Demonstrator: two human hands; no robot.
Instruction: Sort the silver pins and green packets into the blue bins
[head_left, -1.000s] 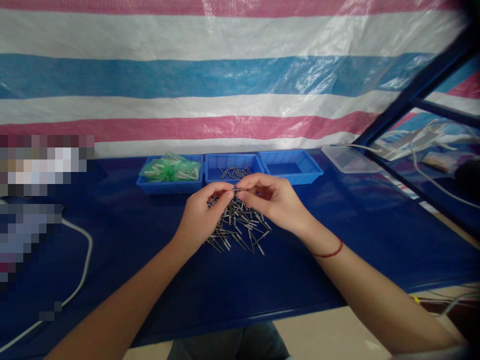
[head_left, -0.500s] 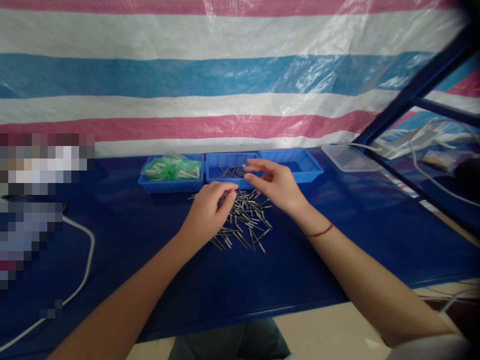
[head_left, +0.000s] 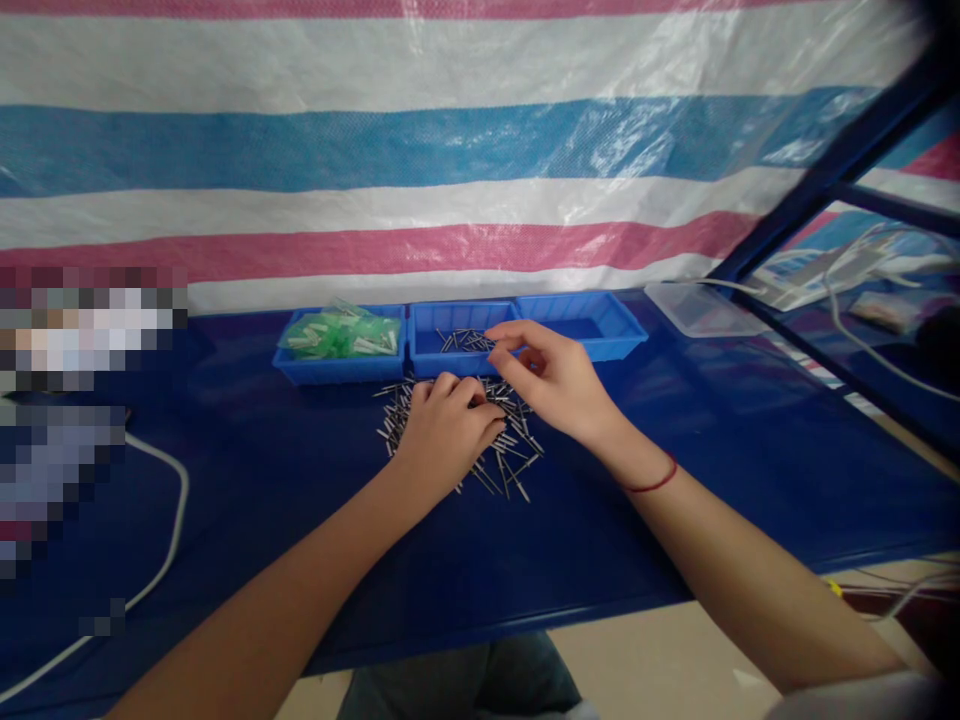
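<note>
Silvery blind rivets lie in a loose pile on the blue table, in front of three blue bins. My left hand is down on the pile, its fingers curled and the thumb drawn in; whatever they pinch is hidden. Over the front edge of the middle bin is my right hand, with a small gap between thumb and forefinger and no rivet visible there. Several rivets lie inside that bin. A red cord circles the right wrist.
The left bin holds green-and-clear plastic bags of small parts. The right bin adjoins the middle one. A clear plastic lid or tray lies at the back right, near a dark metal frame. A white cable runs along the left.
My left hand has moved right and down onto the pile, its fingers curling in. The right hand has stayed at the middle bin, its thumb and forefinger slightly nearer together.
</note>
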